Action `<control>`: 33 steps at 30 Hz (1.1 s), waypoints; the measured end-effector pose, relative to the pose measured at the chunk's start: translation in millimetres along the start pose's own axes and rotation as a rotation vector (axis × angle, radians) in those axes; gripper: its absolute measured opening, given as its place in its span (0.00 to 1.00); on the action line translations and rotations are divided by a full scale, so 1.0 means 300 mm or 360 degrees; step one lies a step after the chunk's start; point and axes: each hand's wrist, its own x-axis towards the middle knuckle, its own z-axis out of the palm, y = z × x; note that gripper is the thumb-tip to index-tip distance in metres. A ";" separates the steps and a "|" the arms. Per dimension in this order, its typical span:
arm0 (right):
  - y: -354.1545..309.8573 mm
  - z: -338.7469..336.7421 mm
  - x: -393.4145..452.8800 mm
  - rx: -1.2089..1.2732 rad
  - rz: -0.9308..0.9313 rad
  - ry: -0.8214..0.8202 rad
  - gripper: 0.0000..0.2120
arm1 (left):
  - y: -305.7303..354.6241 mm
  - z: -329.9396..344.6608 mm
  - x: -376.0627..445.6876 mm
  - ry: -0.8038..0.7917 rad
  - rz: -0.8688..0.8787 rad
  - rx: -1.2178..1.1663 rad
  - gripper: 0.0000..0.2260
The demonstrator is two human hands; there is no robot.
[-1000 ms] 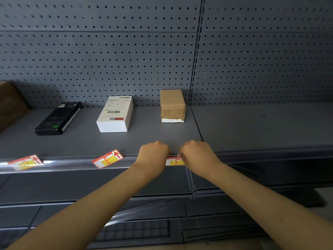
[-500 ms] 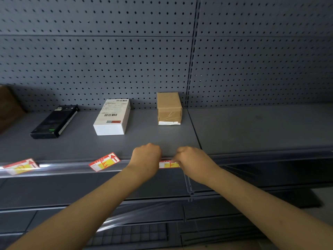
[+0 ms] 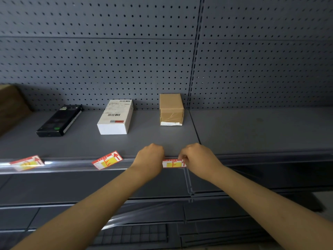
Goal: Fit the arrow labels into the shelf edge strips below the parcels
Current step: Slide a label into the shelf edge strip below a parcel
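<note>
Three parcels sit apart on the shelf (image 3: 162, 139), so each can get its own marker in the strip (image 3: 72, 166) below. Under the brown box (image 3: 171, 109), the left hand (image 3: 150, 156) and right hand (image 3: 197, 157) pinch the ends of the third label (image 3: 172, 163), seemingly squaring it into the channel; two labels (image 3: 107, 160) further left sit crooked.

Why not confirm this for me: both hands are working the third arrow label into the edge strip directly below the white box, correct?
Not quite. The head view shows the left hand and right hand working that arrow label into the edge strip below the brown cardboard parcel, not the white box.
</note>
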 end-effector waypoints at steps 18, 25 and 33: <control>0.048 -0.075 -0.034 0.0451 0.0201 0.0179 0.08 | -0.017 -0.010 -0.005 -0.0030 -0.0032 -0.0134 0.12; -0.003 -0.035 -0.043 0.0112 0.0064 -0.0062 0.12 | -0.012 0.002 0.002 -0.0061 -0.0025 -0.0210 0.12; -0.018 -0.002 -0.038 -0.0191 -0.0015 -0.0033 0.11 | -0.013 0.004 0.002 -0.0052 -0.0011 -0.0209 0.11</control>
